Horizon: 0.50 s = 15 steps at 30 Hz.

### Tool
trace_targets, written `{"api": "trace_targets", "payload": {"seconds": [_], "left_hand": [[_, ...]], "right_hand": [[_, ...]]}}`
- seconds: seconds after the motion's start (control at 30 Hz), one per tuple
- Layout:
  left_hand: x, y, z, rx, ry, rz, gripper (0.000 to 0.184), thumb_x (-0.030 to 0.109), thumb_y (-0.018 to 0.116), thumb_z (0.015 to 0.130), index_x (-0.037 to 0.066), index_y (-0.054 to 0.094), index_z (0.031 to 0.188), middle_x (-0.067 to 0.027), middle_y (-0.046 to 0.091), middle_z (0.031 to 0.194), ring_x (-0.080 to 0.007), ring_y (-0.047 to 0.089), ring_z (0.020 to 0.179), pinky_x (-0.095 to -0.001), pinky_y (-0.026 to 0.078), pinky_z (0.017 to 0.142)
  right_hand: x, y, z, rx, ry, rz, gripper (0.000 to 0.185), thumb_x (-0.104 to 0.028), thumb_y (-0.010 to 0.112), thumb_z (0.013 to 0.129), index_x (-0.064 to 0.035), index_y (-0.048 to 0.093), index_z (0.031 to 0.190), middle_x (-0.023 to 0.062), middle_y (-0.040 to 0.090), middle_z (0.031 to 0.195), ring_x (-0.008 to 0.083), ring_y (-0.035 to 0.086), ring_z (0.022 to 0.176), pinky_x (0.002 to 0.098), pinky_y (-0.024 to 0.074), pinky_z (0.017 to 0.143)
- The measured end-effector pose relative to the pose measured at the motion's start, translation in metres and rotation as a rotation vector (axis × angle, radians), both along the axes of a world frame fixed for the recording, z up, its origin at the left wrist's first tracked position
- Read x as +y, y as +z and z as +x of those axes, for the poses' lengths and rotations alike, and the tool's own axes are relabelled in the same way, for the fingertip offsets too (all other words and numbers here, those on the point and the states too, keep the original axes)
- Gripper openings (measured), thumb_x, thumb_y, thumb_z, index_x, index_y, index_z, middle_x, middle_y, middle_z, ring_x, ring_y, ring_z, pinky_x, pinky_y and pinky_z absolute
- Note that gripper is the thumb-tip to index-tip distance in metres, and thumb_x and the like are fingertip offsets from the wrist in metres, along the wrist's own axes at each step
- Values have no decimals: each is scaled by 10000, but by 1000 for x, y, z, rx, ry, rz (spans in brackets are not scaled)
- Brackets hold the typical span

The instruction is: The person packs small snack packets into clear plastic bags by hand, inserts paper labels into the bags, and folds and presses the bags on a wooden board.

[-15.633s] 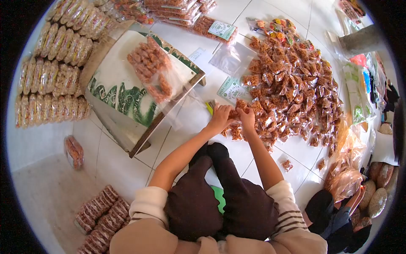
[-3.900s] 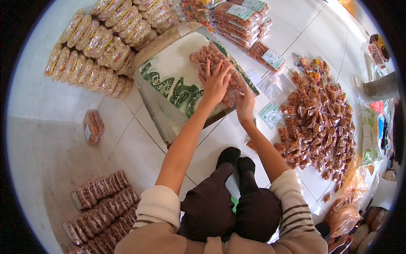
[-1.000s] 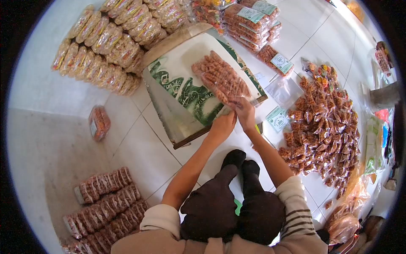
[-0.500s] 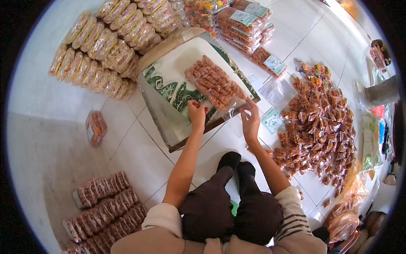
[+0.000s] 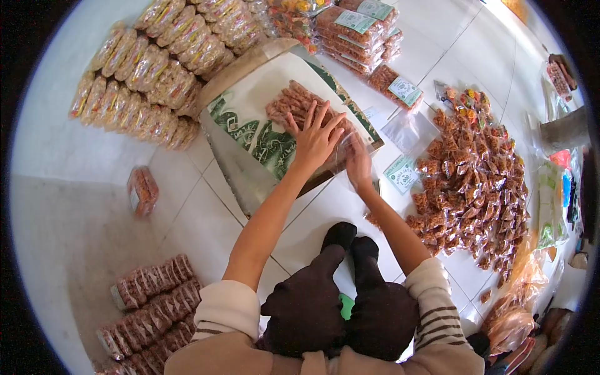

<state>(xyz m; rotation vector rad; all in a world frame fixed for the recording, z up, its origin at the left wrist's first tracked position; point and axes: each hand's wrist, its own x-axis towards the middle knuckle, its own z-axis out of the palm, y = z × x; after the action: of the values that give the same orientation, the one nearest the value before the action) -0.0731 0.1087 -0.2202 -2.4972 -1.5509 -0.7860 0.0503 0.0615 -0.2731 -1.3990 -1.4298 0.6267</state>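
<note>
A clear plastic bag of reddish-brown snack sticks (image 5: 294, 102) lies flat on a low box with a white and green leaf-patterned top (image 5: 253, 90). My left hand (image 5: 317, 139) rests on the bag with its fingers spread, covering much of the contents. Beside it, my right hand (image 5: 358, 161) touches the bag's loose plastic end near the box's right corner. Its fingers are stretched out and slightly blurred, and the thumb side is partly hidden by the plastic.
Right of the box lie empty clear bags (image 5: 409, 132), a printed label (image 5: 401, 174) and a heap of small snack packets (image 5: 472, 194). Labelled packs (image 5: 350, 34) are stacked behind. Pale packs (image 5: 134, 69) stand at left, a single pack (image 5: 143, 190) below, and rows of packs (image 5: 150, 306) nearest me.
My left hand has moved up and right from the bag's near edge onto its top, fingers now spread. My right hand has shifted slightly left, its fingers straightening against the bag's end.
</note>
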Motion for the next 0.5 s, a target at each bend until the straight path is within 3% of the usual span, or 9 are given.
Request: {"api": "trace_targets", "payload": {"seconds": [0.13, 0.2, 0.23, 0.27, 0.33, 0.37, 0.4, 0.47, 0.5], "left_hand": [[8, 5, -11, -10, -42, 7, 307, 294, 498, 862, 247, 546, 1161, -46, 447, 1258, -268, 344, 1228, -614, 120, 979], [14, 12, -28, -277, 27, -45, 292, 256, 480, 880, 193, 532, 1161, -60, 407, 1287, -290, 381, 1168, -485, 223, 987], [19, 6, -40, -311, 73, 19, 300, 232, 483, 884, 92, 513, 1148, -110, 412, 1262, -301, 396, 1132, -419, 291, 951], [17, -4, -44, -309, 75, 20, 300, 232, 483, 884, 92, 513, 1148, -110, 412, 1262, -301, 396, 1132, -419, 291, 951], [2, -12, -47, -588, 486, 0, 366, 267, 463, 903, 27, 448, 1180, -147, 421, 1231, -286, 397, 1131, -424, 308, 941], [-8, -11, -39, -1007, 534, -222, 427, 227, 505, 890, -33, 365, 1199, -195, 372, 1211, -256, 448, 1062, -350, 372, 858], [-20, -13, -31, -1004, 536, -216, 427, 227, 505, 890, -33, 365, 1199, -195, 372, 1211, -256, 448, 1062, -350, 372, 858], [-44, -19, -18, -1321, 421, -433, 456, 248, 531, 882, -28, 363, 1204, -190, 401, 1192, -227, 467, 1033, -311, 385, 868], [-49, -24, -15, -1323, 428, -432, 456, 248, 531, 882, -28, 363, 1204, -190, 401, 1192, -227, 467, 1033, -311, 385, 868]], "right_hand": [[-7, 28, 14, 7, 137, 37, 459, -6, 548, 770, -18, 448, 1218, 200, 469, 1211, 337, 461, 1105, 367, 386, 914], [-19, 27, 18, 50, -1, 8, 426, -17, 634, 730, -19, 504, 1135, 151, 503, 1094, 291, 504, 1001, 334, 405, 874], [-23, 25, 18, -32, -37, 84, 384, -29, 677, 701, -27, 537, 1058, 127, 522, 993, 256, 543, 913, 318, 442, 809], [-24, 20, 18, -30, -34, 84, 384, -29, 677, 701, -27, 537, 1058, 127, 522, 993, 256, 543, 913, 318, 442, 809], [-24, 15, 14, -55, 241, 59, 332, -29, 669, 713, -33, 553, 1025, 106, 539, 998, 238, 570, 843, 307, 462, 735], [-22, 16, 9, 25, 274, 68, 219, -36, 623, 755, -3, 541, 955, 154, 537, 982, 267, 575, 809, 333, 474, 694], [-18, 14, 6, 29, 278, 72, 219, -36, 623, 755, -3, 541, 955, 154, 537, 982, 267, 575, 809, 333, 474, 694], [-13, 7, 1, -16, 183, 24, 209, -50, 590, 781, -4, 542, 980, 168, 549, 966, 271, 586, 800, 331, 478, 688], [-13, 12, -1, -16, 189, 21, 209, -50, 590, 781, -4, 542, 980, 168, 549, 966, 271, 586, 800, 331, 478, 688]]}}
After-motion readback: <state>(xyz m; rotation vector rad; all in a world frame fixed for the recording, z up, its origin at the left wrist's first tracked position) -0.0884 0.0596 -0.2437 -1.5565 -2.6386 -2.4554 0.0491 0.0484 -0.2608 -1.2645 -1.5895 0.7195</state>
